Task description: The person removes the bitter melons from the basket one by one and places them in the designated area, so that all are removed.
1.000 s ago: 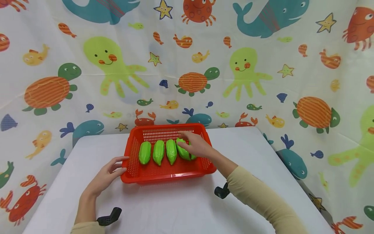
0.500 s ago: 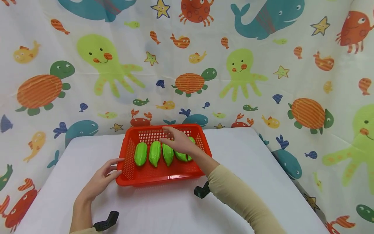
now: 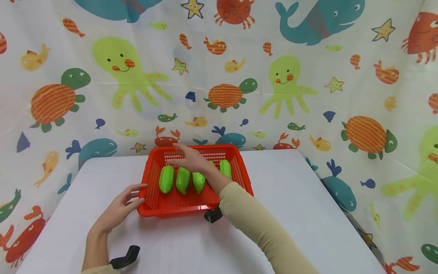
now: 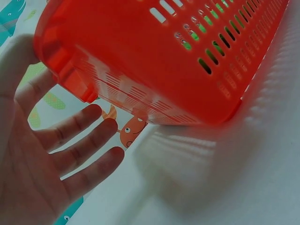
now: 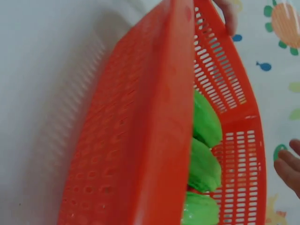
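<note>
A red slotted plastic basket [image 3: 167, 212] stands on the white table, with several ridged green fruits, star-fruit-like, in a row inside. Among them are the leftmost fruit [image 3: 166, 179] and the rightmost fruit [image 3: 225, 167]. My left hand [image 3: 118, 209] holds the basket's left rim between thumb and index finger; in the left wrist view the other fingers stretch out beside the basket wall [image 4: 131, 61]. Over the basket, above the left part of the row, my right hand [image 3: 191, 160] hovers with fingers spread and nothing in it. Its forearm hides part of the row.
The white table [image 3: 294, 213] extends around the basket. Behind it and along the sides hangs a cloth [image 3: 191, 76] printed with sea animals. Black wrist-worn cameras [image 3: 126, 258] sit on both forearms.
My right hand has moved left above the fruits, from the right part of the row toward the left part. My left hand stays at the basket's left rim. The head view shifts slightly.
</note>
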A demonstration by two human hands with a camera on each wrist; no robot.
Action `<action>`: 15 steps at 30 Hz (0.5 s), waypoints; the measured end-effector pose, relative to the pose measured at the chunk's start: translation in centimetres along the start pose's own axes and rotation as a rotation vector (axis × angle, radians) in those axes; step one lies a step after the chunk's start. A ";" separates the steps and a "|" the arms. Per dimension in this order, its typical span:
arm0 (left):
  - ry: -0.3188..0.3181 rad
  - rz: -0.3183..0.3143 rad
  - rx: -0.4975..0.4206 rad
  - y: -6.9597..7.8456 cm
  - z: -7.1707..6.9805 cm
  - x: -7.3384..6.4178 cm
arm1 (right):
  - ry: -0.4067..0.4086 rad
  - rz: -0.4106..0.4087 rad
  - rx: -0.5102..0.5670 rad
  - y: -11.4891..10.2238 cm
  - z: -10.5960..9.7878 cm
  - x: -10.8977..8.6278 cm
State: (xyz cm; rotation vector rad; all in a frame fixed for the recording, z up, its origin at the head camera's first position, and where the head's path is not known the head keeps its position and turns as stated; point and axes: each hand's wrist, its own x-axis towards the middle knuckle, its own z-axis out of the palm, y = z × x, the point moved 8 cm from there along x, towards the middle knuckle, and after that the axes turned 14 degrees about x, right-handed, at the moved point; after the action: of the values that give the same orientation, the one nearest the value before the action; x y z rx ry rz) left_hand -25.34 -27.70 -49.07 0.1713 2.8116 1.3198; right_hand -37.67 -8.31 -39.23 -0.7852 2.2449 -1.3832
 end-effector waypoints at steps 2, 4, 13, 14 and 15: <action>-0.004 0.003 -0.004 0.0 0.0 0.0 | -0.022 0.006 -0.015 0.0 0.4 0.5; -0.004 0.006 -0.007 -0.1 0.0 0.0 | -0.039 0.013 -0.045 0.1 0.7 1.0; 0.003 0.007 -0.019 -0.3 0.2 -0.1 | -0.088 0.065 -0.129 1.0 2.0 2.5; 0.004 0.006 -0.021 -0.3 0.2 -0.1 | -0.097 0.071 -0.145 1.1 2.2 2.6; 0.005 0.005 -0.023 -0.3 0.2 -0.1 | -0.106 0.078 -0.159 1.3 2.3 2.7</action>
State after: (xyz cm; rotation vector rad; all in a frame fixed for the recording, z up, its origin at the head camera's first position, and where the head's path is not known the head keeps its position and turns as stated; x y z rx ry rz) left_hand -25.23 -27.72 -49.40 0.1750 2.8008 1.3557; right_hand -38.70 -11.19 -41.50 -0.7928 2.2975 -1.1123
